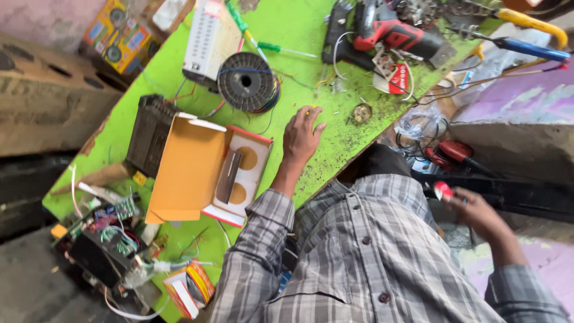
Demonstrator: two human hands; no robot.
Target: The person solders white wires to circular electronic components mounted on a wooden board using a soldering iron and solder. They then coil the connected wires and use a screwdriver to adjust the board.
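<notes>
Head view: left hand [302,134] rests spread on the green tabletop [287,30]; right hand [472,209], off the edge, pinches a small red object [443,190].

1. Open orange carton [190,170], white-edged flap with round cut-outs, centre of the green bench [287,27].
2. Small orange-and-white box [190,288], near bench edge.
3. Yellow-and-blue printed boxes [118,36], beyond the far corner.
4. Red-and-white packet [397,79], beside the red drill [394,34].
</notes>
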